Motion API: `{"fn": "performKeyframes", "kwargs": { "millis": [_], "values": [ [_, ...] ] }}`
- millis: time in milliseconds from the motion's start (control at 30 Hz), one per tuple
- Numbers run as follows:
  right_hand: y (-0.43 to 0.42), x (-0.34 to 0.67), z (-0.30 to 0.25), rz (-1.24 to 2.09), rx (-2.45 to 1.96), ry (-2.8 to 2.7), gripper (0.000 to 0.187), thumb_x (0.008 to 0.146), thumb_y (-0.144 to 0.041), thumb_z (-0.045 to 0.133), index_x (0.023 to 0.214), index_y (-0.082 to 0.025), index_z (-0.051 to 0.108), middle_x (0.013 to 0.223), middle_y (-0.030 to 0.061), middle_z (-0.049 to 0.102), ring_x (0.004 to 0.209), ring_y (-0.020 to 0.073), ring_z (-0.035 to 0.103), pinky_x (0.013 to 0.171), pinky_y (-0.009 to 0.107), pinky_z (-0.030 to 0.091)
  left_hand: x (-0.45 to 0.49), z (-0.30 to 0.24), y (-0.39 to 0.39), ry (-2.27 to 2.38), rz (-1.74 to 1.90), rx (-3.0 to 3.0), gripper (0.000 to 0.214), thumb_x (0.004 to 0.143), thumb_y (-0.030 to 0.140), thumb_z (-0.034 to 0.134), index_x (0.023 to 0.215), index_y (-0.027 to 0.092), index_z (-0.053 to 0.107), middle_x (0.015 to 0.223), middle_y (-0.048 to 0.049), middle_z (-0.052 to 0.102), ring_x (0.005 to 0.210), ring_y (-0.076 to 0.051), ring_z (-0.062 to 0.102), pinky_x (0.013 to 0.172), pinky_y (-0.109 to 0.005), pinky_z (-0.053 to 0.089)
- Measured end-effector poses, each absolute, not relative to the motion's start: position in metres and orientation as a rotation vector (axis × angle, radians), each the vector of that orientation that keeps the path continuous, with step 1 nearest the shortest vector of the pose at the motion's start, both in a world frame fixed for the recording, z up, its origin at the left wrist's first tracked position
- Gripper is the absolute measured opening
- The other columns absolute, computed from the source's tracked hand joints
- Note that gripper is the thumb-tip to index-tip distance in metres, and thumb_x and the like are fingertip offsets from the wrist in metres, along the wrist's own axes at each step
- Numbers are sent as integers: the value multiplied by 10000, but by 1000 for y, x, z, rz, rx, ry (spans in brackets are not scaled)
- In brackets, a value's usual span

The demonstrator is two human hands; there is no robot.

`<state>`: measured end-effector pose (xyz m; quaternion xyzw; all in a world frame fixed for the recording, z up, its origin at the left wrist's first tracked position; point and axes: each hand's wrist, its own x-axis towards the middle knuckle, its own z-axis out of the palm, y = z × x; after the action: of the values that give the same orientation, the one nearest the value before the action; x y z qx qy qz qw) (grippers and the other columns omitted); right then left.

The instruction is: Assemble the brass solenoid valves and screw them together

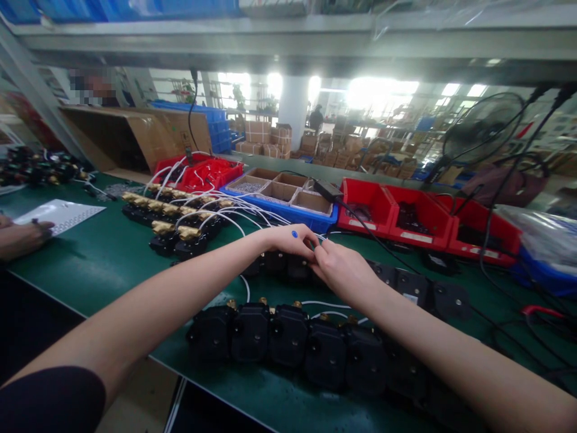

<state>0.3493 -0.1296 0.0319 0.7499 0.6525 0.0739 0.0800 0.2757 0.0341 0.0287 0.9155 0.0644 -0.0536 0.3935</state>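
Note:
My left hand point(294, 240) and my right hand point(337, 260) meet above the back row of black boxy units point(288, 264). The fingers of both are pinched together, and whatever lies between them is hidden. A blue dot marks the back of the left one. White wires point(256, 210) run from the left up to the fingers. Nearer to me, under my forearms, stands a front row of black boxy units point(288, 337) with brass fittings point(262, 300) and white wires behind. More brass-topped units point(180, 231) are grouped at left.
Beyond my hands are a blue divided tray point(288, 211), red bins point(412, 219) with dark parts, and a red tray point(207, 171). A cardboard box point(166, 135) lies at back left. Another person's hand point(27, 237) rests by a white sheet point(63, 216). Black cables point(487, 210) hang at right.

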Motion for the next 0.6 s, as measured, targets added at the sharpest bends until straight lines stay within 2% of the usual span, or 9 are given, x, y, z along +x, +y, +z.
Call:
{"fn": "performKeyframes", "kwargs": {
  "millis": [133,400,600],
  "values": [
    [-126,348,28,232,2231,1904,273,999,-258,460,1164,-59,544,1070,99,533,951,123,561,846,280,534,275,29,33,185,-143,2290,324,669,190,639,977,108,697,821,-23,726,729,-147,630,671,-211,463],
    [-121,343,33,95,2297,1758,358,998,-359,483,1169,-50,543,1034,98,550,933,115,572,838,270,543,278,24,34,245,-91,2245,247,671,206,645,902,123,675,732,1,708,697,-139,651,627,-192,464],
    [-124,342,45,-22,2321,1783,351,1000,-362,477,1165,-62,549,1071,97,548,976,124,567,896,305,529,279,23,33,290,-95,2197,305,636,160,673,920,151,564,715,9,695,651,-144,655,592,-211,483]
  ]
}}
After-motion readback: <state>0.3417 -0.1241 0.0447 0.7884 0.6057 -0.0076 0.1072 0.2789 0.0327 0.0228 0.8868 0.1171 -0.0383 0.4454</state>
